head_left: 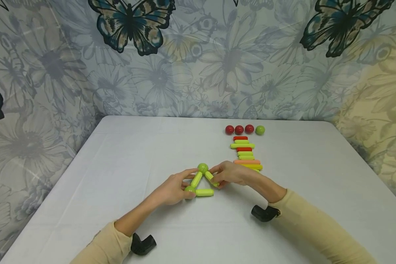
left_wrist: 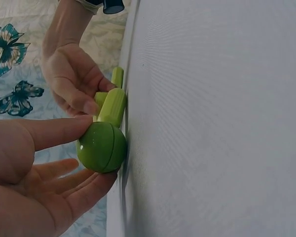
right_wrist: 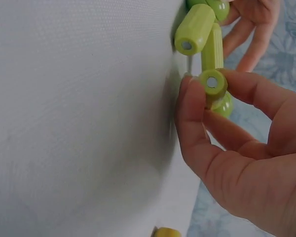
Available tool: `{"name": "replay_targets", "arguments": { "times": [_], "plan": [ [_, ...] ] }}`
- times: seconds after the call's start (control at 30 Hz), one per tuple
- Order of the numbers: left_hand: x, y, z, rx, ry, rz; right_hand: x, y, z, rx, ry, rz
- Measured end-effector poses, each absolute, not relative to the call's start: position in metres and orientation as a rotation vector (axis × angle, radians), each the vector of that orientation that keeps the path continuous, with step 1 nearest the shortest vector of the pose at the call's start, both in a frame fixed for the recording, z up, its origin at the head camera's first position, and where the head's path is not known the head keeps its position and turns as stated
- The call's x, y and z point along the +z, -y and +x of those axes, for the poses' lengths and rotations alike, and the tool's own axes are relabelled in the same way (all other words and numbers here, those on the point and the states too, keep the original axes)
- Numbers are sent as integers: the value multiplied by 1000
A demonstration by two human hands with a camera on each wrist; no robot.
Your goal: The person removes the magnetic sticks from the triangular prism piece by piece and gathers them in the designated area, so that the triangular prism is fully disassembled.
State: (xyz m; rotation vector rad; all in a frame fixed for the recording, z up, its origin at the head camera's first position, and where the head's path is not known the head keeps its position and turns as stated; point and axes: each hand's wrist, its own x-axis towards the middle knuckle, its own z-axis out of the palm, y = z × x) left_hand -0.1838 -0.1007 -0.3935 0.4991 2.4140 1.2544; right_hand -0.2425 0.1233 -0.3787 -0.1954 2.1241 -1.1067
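Observation:
On the white table, a triangle of light green magnetic rods and green balls lies between the two hands. My left hand [head_left: 173, 189] grips the lower-left green ball [left_wrist: 101, 148] between thumb and fingers. From that ball one rod [head_left: 196, 180] slants up to the top green ball [head_left: 202, 168], and another rod [head_left: 205, 192] runs rightward. My right hand [head_left: 231, 173] pinches the right-hand rod [right_wrist: 213, 90], which slopes down from the top ball. A round metallic disc shows in its free end. In the right wrist view, the bottom rod's free end [right_wrist: 187, 45] lies apart from it.
Behind the right hand, short and long rods lie stacked in a column, among them a red rod [head_left: 240, 138] and an orange rod [head_left: 247, 161]. Beyond them sit three red balls [head_left: 239, 129] and a green ball [head_left: 260, 130] in a row, near the table's back edge.

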Motion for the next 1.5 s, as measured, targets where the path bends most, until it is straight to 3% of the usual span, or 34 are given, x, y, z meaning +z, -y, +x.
{"name": "replay_targets", "arguments": {
  "times": [0.33,0.77,1.5],
  "plan": [
    [-394,101,-185,1258,-2434,474,-379,-127,-241,-1130,-2128,-228],
    [-393,100,-185,1240,-2451,449,-378,-142,-239,-1523,-1909,-93],
    [-393,99,-183,1237,-2451,446,-381,-181,-226,-1693,-1955,50]
  ]
}}
